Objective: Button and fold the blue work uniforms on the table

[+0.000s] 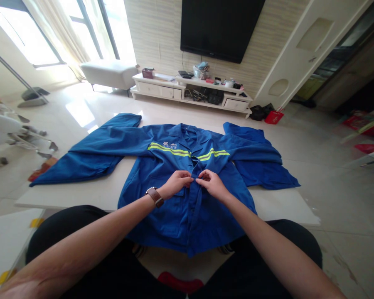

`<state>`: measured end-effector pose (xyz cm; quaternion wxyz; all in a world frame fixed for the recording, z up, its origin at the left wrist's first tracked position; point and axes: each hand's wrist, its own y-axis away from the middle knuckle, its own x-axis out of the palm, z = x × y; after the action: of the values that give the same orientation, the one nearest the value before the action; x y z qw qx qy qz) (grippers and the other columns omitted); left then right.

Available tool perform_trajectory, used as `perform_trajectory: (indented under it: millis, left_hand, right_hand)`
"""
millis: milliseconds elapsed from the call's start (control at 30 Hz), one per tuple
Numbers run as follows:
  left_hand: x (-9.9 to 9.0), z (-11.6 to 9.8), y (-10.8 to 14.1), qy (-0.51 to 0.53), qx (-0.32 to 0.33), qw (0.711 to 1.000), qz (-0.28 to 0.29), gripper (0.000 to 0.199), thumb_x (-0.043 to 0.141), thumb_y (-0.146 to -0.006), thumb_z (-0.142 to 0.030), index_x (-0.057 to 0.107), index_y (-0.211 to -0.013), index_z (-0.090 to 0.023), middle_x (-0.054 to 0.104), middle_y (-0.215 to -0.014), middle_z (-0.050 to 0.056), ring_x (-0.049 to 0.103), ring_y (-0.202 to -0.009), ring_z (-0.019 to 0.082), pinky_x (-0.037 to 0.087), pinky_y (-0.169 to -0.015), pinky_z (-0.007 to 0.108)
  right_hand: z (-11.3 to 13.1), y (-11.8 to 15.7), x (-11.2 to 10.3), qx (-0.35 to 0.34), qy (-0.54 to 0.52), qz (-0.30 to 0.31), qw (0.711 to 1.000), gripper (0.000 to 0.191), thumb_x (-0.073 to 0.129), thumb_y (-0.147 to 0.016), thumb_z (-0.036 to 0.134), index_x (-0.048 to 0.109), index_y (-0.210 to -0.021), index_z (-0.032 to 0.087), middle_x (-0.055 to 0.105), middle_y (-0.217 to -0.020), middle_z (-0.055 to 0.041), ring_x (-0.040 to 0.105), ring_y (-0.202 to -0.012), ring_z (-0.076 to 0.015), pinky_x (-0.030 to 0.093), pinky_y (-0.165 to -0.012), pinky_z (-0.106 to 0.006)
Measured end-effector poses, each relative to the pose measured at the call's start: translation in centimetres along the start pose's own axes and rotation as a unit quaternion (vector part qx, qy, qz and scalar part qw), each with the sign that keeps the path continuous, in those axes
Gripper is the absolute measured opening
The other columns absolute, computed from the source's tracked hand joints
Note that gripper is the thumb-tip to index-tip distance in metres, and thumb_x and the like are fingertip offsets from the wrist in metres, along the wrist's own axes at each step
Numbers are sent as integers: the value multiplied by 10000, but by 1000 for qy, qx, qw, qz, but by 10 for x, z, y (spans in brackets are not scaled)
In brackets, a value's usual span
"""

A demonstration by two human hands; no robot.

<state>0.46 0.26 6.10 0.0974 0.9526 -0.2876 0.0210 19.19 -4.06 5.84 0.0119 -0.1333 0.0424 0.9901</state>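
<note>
A blue work jacket (162, 199) with yellow reflective stripes lies front side up across a white table, its collar pointing away from me. Near the middle of its front opening, my left hand (178, 182) pinches one edge of the jacket placket, a watch on that wrist. My right hand (211, 182) pinches the facing edge just across from it, the fingertips of both hands almost meeting. Above the hands the front edges gap slightly. Whether a button sits between the fingers is too small to tell. The lower hem hangs over the table edge between my knees.
More blue cloth (264, 166) lies under the right sleeve, and folded blue fabric (81, 166) lies at the left. The white tabletop (286, 205) shows on both sides. Beyond stand a low TV cabinet (162, 89) and a grey bench (112, 74). A wheeled chair (12, 128) is at the left.
</note>
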Motion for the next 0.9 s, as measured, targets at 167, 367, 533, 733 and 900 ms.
perform_trajectory:
  millis: [167, 367, 533, 733, 900]
  left_hand:
    - [-1, 2, 0, -3, 0, 1000, 4, 298, 767, -678, -399, 590, -743, -169, 571, -647, -46, 548, -630, 111, 456, -675, 256]
    - [-1, 5, -2, -26, 13, 999, 12, 275, 748, -680, -391, 601, -734, -165, 585, -665, -31, 551, -644, 118, 447, -679, 261]
    - [-2, 6, -4, -19, 11, 1000, 5, 263, 748, -667, -369, 594, -720, -162, 573, -643, -41, 542, -634, 111, 436, -671, 253]
    - [-1, 3, -1, -14, -7, 1000, -9, 259, 739, -662, -367, 580, -655, -163, 559, -626, -38, 536, -626, 108, 444, -678, 256]
    - [2, 4, 1, 34, -37, 998, -27, 257, 740, -643, -349, 555, -682, -174, 569, -641, -37, 555, -614, 104, 456, -658, 248]
  right_hand:
    - [0, -1, 6, 33, -78, -19, 996, 331, 795, -588, 373, 605, -792, 195, 635, -710, 18, 567, -692, -160, 415, -670, -280]
    - [0, 1, 11, 84, -153, -35, 984, 321, 780, -537, 301, 572, -761, 204, 586, -645, 50, 491, -616, -130, 356, -612, -258]
    - [0, 1, 14, 98, -163, -44, 981, 321, 778, -537, 311, 568, -755, 206, 574, -640, 53, 460, -591, -120, 327, -584, -254]
    - [0, 0, 15, 94, -158, -48, 982, 330, 793, -530, 325, 557, -728, 208, 603, -674, 34, 503, -631, -136, 342, -591, -253]
    - [0, -1, 16, 83, -142, -46, 985, 326, 788, -538, 343, 549, -718, 214, 596, -669, 29, 505, -633, -145, 355, -590, -260]
